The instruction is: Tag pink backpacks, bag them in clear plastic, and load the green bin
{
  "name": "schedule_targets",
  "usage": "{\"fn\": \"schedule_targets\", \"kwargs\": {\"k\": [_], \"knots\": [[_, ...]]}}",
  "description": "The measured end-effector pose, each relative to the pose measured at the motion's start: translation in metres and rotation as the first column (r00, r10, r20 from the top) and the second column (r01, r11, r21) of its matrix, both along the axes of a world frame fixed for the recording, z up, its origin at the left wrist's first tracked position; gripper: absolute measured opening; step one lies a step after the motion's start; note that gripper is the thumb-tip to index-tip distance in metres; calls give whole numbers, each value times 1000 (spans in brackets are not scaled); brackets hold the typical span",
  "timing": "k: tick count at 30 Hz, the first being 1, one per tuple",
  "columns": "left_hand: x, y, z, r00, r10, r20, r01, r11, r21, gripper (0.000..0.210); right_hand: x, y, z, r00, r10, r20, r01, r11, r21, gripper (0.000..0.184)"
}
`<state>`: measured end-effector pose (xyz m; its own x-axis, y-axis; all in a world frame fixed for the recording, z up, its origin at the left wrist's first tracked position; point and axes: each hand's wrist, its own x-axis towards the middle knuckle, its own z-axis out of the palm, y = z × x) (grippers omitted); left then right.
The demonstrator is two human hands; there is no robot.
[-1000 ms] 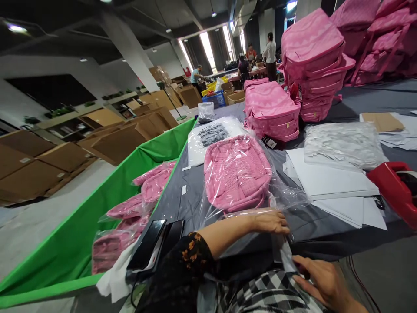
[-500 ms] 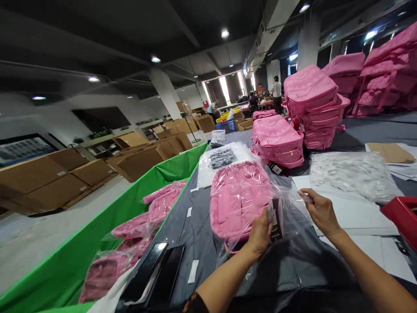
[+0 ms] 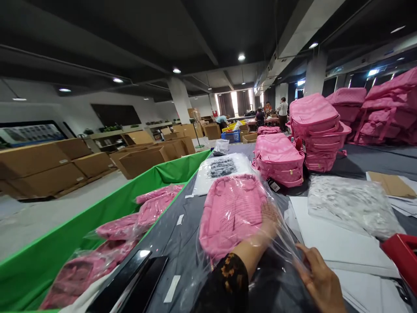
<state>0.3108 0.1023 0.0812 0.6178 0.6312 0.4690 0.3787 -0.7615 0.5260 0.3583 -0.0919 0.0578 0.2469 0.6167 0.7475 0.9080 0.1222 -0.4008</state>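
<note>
While the right hand (image 3: pixel 321 274) pinches one edge of the bag (image 3: pixel 284 237), thumb and forefinger nearly together on the plastic, the left hand (image 3: pixel 270 215) lies behind the clear plastic against the right side of the backpack (image 3: pixel 228 213); its fingers are blurred, so I cannot tell whether they grip anything. That one pink backpack lies flat on the table (image 3: pixel 189 243), in front of the person. Just beyond it are one printed packet (image 3: pixel 211 182) and one unwrapped pack (image 3: pixel 276 163); the stack (image 3: pixel 317 130) behind cannot be counted surely. Two phones (image 3: pixel 148 280) lie near the table's left edge, with three white slips (image 3: pixel 172 288) spaced out to their right and beyond. Along that edge runs one green bin (image 3: pixel 81 237) with at least four wrapped packs (image 3: pixel 159 204). A strip of table separates backpack and bin, leaving some room leftward. Rightward it is tighter: paper (image 3: pixel 339 234) comes close to the right hand, one plastic packet (image 3: pixel 352 206) upon it.
</note>
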Motion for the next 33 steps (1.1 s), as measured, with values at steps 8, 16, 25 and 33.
{"fn": "schedule_targets", "kwargs": {"k": [8, 16, 25, 33], "knots": [[-194, -144, -67, 873, -385, -300, 472, 822, 319, 44, 10, -60, -52, 902, -302, -310, 232, 942, -243, 41], [-337, -95, -77, 654, 746, 128, -750, 616, 239, 14, -3, -61, -25, 789, -497, -361, 343, 844, -412, 41], [-375, -138, -118, 445, 824, 350, -643, 566, -516, 43, 2, -77, -24, 741, -497, -451, 230, 819, -525, 53], [-373, -144, -96, 447, 846, 290, -686, 533, -496, 57, -2, -90, -28, 837, -421, -349, 222, 845, -486, 43]]}}
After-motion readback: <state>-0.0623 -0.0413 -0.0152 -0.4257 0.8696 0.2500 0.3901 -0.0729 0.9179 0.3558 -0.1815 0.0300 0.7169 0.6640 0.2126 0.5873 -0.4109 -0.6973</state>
